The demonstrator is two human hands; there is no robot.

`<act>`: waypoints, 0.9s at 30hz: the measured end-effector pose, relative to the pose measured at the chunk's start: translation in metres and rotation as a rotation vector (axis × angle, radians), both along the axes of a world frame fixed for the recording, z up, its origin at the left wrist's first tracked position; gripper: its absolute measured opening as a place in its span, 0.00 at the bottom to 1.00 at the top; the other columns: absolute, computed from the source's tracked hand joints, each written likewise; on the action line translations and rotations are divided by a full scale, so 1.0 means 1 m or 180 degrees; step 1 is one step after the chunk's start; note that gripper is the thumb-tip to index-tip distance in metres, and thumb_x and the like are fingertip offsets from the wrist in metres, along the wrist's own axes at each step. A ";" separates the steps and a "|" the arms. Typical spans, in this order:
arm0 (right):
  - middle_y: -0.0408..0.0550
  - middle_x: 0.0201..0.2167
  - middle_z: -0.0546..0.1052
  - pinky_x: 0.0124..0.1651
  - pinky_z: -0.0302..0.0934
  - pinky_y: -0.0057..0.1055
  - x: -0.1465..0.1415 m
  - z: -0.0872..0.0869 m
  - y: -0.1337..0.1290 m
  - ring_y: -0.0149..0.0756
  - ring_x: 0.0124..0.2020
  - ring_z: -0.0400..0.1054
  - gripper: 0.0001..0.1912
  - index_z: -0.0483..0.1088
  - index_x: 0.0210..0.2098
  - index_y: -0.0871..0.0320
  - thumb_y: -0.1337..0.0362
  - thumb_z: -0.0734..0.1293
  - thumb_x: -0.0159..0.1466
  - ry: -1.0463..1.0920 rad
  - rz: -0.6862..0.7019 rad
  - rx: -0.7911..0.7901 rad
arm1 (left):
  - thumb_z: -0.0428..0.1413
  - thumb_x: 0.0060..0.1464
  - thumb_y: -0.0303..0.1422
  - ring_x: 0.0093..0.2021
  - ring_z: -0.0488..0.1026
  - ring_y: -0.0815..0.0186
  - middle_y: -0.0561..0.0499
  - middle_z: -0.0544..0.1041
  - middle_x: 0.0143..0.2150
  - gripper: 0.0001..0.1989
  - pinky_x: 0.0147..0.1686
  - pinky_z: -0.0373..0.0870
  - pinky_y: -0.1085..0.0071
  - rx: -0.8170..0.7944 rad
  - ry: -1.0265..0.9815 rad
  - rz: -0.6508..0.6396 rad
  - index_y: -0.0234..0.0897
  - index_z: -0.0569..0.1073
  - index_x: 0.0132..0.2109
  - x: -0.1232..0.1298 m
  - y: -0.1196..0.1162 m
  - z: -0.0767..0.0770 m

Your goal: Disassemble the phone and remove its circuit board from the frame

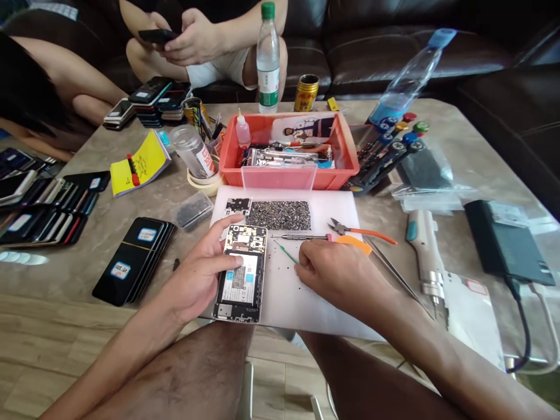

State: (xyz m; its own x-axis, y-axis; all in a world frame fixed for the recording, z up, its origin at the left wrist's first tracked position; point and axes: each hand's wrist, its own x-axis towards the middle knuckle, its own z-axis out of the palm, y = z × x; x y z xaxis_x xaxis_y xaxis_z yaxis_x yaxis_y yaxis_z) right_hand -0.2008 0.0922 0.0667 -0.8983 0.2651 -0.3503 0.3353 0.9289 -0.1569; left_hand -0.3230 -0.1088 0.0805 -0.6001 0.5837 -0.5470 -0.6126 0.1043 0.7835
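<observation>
My left hand is closed around an opened smartphone, its thumb lying across the white battery and its fingers along the left side. The back is off, so the circuit board shows at the top and the battery below it. My right hand is closed on a thin green pry stick, whose tip points left, apart from the phone. A slim screwdriver lies just beyond my right fingers on the white mat. An orange flat piece shows behind that hand.
A tray of tiny screws lies beyond the phone, before a red toolbox. Cutters, tweezers and an electric screwdriver lie right. Stacked phones stand left. Another person's hands hold a phone opposite.
</observation>
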 end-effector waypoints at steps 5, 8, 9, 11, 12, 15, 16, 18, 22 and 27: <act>0.42 0.22 0.78 0.28 0.53 0.31 0.009 0.006 0.009 0.37 0.24 0.72 0.06 0.68 0.32 0.54 0.64 0.67 0.66 0.0937 -0.0448 -0.0548 | 0.65 0.49 0.21 0.37 0.81 0.59 0.49 0.83 0.42 0.39 0.35 0.77 0.67 0.0157 -0.0189 -0.0131 0.46 0.66 0.66 0.003 -0.003 -0.015; 0.40 0.27 0.81 0.32 0.65 0.30 0.018 0.001 0.012 0.36 0.27 0.77 0.06 0.70 0.39 0.52 0.58 0.69 0.67 0.1858 -0.0811 -0.1229 | 0.64 0.50 0.21 0.38 0.81 0.59 0.50 0.82 0.41 0.35 0.35 0.77 0.68 0.0240 -0.0258 -0.0249 0.46 0.67 0.63 0.005 -0.004 -0.023; 0.41 0.30 0.82 0.34 0.67 0.30 0.020 -0.002 0.013 0.37 0.30 0.79 0.08 0.71 0.41 0.52 0.57 0.70 0.67 0.2034 -0.0871 -0.1354 | 0.63 0.50 0.20 0.38 0.81 0.60 0.50 0.82 0.41 0.34 0.35 0.77 0.68 0.0262 -0.0293 -0.0275 0.46 0.67 0.62 0.006 -0.004 -0.025; 0.42 0.34 0.83 0.36 0.69 0.31 0.021 -0.008 0.014 0.37 0.32 0.80 0.10 0.71 0.45 0.52 0.59 0.71 0.66 0.2069 -0.0815 -0.1477 | 0.63 0.50 0.20 0.37 0.80 0.62 0.49 0.82 0.42 0.34 0.35 0.77 0.69 0.0292 -0.0358 -0.0290 0.45 0.66 0.61 0.007 -0.005 -0.028; 0.43 0.34 0.83 0.36 0.69 0.31 0.021 -0.011 0.015 0.36 0.32 0.79 0.09 0.72 0.45 0.52 0.60 0.70 0.66 0.1965 -0.0691 -0.1487 | 0.63 0.50 0.20 0.37 0.79 0.62 0.49 0.83 0.42 0.33 0.35 0.77 0.70 0.0305 -0.0381 -0.0292 0.45 0.66 0.61 0.007 -0.005 -0.028; 0.43 0.31 0.80 0.34 0.65 0.32 0.019 -0.016 0.017 0.35 0.29 0.75 0.03 0.75 0.37 0.53 0.64 0.68 0.66 0.1686 -0.0292 -0.1347 | 0.62 0.51 0.19 0.38 0.79 0.63 0.49 0.82 0.43 0.32 0.35 0.77 0.70 0.0384 -0.0432 -0.0332 0.46 0.66 0.61 0.008 -0.006 -0.029; 0.44 0.30 0.80 0.33 0.64 0.32 0.017 -0.015 0.016 0.35 0.29 0.74 0.05 0.76 0.35 0.53 0.63 0.68 0.67 0.1684 -0.0294 -0.1342 | 0.61 0.51 0.19 0.37 0.79 0.64 0.50 0.82 0.43 0.32 0.36 0.77 0.70 0.0425 -0.0441 -0.0348 0.46 0.66 0.61 0.009 -0.006 -0.029; 0.45 0.28 0.80 0.32 0.66 0.32 0.012 -0.011 0.012 0.35 0.27 0.75 0.07 0.77 0.34 0.54 0.60 0.69 0.68 0.1826 -0.0679 -0.1630 | 0.61 0.51 0.18 0.37 0.78 0.65 0.51 0.82 0.43 0.32 0.35 0.76 0.71 0.0487 -0.0443 -0.0352 0.46 0.67 0.60 0.009 -0.006 -0.029; 0.45 0.25 0.82 0.30 0.72 0.30 -0.004 -0.003 -0.008 0.36 0.26 0.77 0.11 0.77 0.36 0.55 0.54 0.75 0.64 0.1872 -0.1689 -0.3187 | 0.61 0.52 0.18 0.34 0.76 0.68 0.54 0.80 0.39 0.30 0.32 0.74 0.74 0.0465 -0.0365 -0.0272 0.45 0.67 0.59 0.011 -0.005 -0.030; 0.48 0.25 0.83 0.29 0.75 0.28 -0.021 -0.012 -0.026 0.34 0.24 0.78 0.16 0.76 0.34 0.59 0.52 0.75 0.63 0.1315 -0.1929 -0.4233 | 0.61 0.52 0.18 0.35 0.74 0.69 0.56 0.79 0.39 0.29 0.33 0.72 0.74 0.0357 -0.0109 -0.0200 0.46 0.65 0.57 0.013 -0.004 -0.033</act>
State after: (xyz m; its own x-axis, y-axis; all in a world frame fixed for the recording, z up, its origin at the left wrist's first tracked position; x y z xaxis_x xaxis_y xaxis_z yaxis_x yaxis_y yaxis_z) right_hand -0.2218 0.0661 0.0550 -0.8651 0.3229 -0.3837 0.3270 -0.2169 -0.9198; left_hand -0.3100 -0.1126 0.0474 -0.5426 0.6782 -0.4957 -0.6343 0.0561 0.7710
